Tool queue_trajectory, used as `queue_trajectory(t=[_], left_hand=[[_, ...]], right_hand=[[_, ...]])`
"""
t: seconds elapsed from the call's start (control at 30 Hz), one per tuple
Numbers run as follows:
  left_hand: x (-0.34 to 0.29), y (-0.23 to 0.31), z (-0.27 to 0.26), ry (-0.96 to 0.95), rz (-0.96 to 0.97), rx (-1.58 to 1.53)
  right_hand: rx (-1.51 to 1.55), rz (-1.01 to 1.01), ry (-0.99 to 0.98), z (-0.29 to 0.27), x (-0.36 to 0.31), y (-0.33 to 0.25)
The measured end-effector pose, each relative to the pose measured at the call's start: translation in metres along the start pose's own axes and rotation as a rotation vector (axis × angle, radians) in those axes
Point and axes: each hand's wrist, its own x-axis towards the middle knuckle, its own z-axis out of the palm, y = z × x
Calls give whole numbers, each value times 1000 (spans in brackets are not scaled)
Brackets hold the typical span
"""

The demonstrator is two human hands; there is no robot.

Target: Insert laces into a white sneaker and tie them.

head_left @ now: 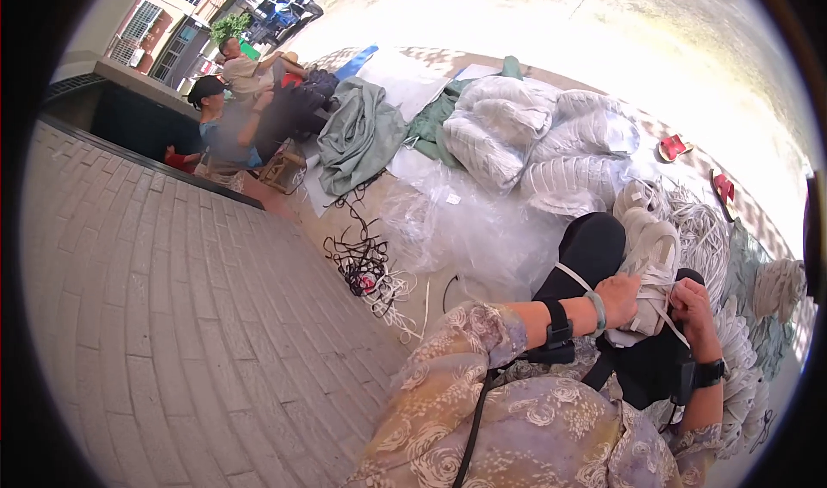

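Observation:
A light beige sneaker rests on my black-trousered lap, with pale laces crossing its front. My left hand is closed at the shoe's left side, and a white lace runs out from it to the left. On the shoe's other side my right hand has its fingers bent together on a lace by the eyelets. Exactly how the fingers pinch the laces is partly hidden. Another pale shoe sits just beyond, beside a large bundle of white laces.
Plastic-wrapped white bundles lie ahead, beside clear plastic sheeting and a grey-green cloth. Black and white laces are heaped near the brick wall. Red sandals lie at right. Two people sit at far left.

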Motion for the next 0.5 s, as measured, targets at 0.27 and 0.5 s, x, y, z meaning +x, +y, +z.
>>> queue_trajectory(t=[0.27, 0.5], left_hand=[[5, 6, -7, 42, -12, -47], [7, 5, -10, 32, -75, -99]], right_hand=[[-451, -324, 54, 17, -16, 9], [-819, -507, 172, 27, -12, 20]])
